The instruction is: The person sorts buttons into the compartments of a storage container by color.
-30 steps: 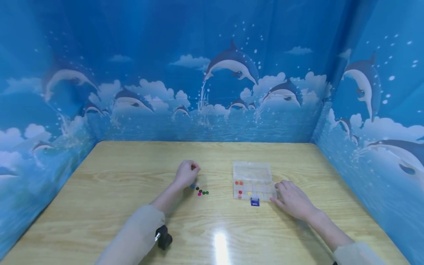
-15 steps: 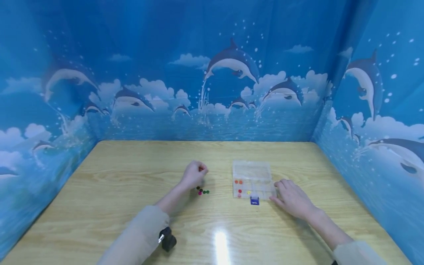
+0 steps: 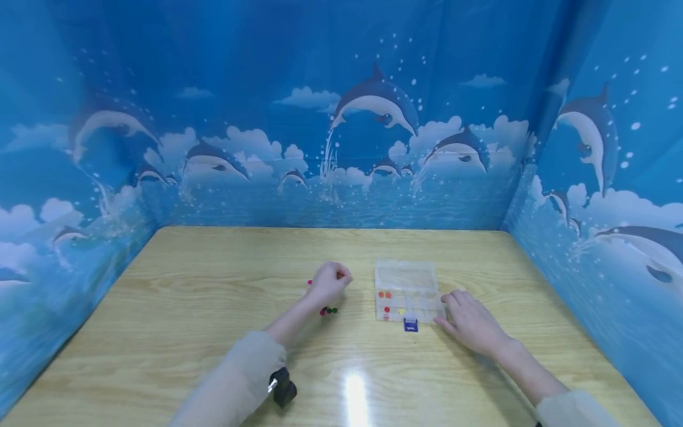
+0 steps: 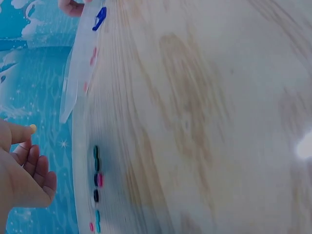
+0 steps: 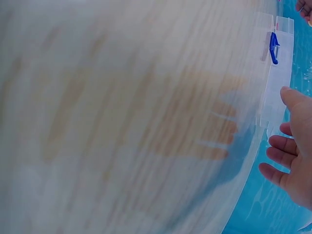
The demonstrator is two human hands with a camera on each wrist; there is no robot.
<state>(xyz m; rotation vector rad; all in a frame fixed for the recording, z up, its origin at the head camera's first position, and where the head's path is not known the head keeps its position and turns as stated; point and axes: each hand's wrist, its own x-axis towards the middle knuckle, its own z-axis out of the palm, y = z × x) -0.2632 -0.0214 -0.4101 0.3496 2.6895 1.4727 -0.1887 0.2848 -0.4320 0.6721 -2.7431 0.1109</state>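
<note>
A small yellow bead (image 4: 32,128) is pinched between the thumb and a fingertip of the left hand (image 3: 331,283), the other fingers curled loosely beneath it. The hand is held just above the wooden table (image 3: 213,279), between the loose beads (image 3: 328,310) lying near its wrist and the clear compartment box (image 3: 408,290) to its right. The right hand (image 3: 469,323) is laid flat at the box's right near corner, fingers relaxed and slightly apart, touching the box wall; the blue latch (image 3: 410,324) points toward the near edge.

The step in hand is judged to be the carrying of the pinched bead across to the box. It is done well if the pinch is kept light but closed until the bead is directly over a compartment, low enough that it cannot bounce out. A yellow piece (image 3: 401,311) is already seen in a near compartment beside the red ones (image 3: 386,309), with orange ones (image 3: 385,294) farther back, so the same cell is probably the right one. The box should be kept steady under the right hand, and the sleeve kept off the loose beads so none are swept away. One pink bead (image 3: 309,282) lies apart, left of the hand.
</note>
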